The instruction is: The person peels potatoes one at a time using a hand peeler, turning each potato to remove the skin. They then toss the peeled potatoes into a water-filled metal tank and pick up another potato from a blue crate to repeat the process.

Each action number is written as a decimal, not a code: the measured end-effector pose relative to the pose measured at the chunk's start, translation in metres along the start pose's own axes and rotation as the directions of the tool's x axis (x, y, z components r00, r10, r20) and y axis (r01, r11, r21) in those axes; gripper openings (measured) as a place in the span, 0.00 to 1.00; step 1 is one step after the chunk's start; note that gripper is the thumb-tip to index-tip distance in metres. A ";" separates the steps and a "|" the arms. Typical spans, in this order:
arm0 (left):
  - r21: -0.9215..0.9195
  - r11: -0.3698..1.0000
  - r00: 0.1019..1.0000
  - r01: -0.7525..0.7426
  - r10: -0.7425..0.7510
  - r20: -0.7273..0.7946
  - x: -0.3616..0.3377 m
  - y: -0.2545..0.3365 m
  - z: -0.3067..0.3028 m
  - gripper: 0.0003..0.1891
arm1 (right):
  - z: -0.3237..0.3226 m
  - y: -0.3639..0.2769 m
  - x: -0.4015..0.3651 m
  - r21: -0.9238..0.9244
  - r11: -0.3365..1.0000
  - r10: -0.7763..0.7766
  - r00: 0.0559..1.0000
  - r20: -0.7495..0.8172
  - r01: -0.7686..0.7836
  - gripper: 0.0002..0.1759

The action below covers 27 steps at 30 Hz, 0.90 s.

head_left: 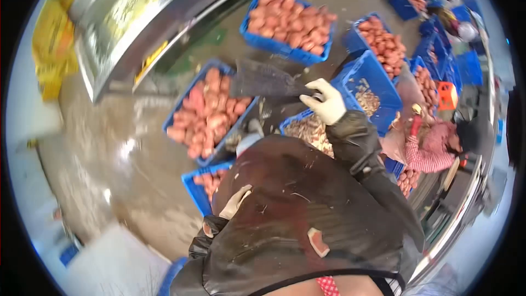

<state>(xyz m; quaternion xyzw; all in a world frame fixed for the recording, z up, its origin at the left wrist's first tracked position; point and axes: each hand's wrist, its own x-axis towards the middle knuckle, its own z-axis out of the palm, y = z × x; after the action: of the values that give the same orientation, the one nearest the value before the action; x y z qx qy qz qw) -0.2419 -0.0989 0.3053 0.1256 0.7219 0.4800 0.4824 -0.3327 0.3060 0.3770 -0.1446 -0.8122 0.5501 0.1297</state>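
Observation:
My right hand, in a pale glove, is closed at the right end of a dark flat object. This object reaches left to the edge of a blue crate of reddish roots. My left hand, also gloved, lies against my dark apron with its fingers stretched out and nothing visible in it. Just below my right hand is a blue crate of brownish-white pieces. A reddish-white piece lies on the apron.
More blue crates of roots stand ahead, with a tilted blue crate at right. A co-worker in a striped top is at the right. A metal trough stands at upper left, beside a yellow bag on the wet floor.

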 end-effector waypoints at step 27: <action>0.478 0.720 0.821 -0.503 0.571 0.004 0.117 -0.138 0.034 0.12 | 0.076 0.147 -0.203 -0.057 0.989 -0.088 0.844 0.528 0.139 0.18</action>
<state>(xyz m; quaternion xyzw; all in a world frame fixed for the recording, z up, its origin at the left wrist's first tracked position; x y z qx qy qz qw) -0.2346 -0.0740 0.1230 0.4050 0.7789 0.4225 0.2253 -0.1598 0.2161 0.2024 0.0533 -0.8485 0.5217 -0.0710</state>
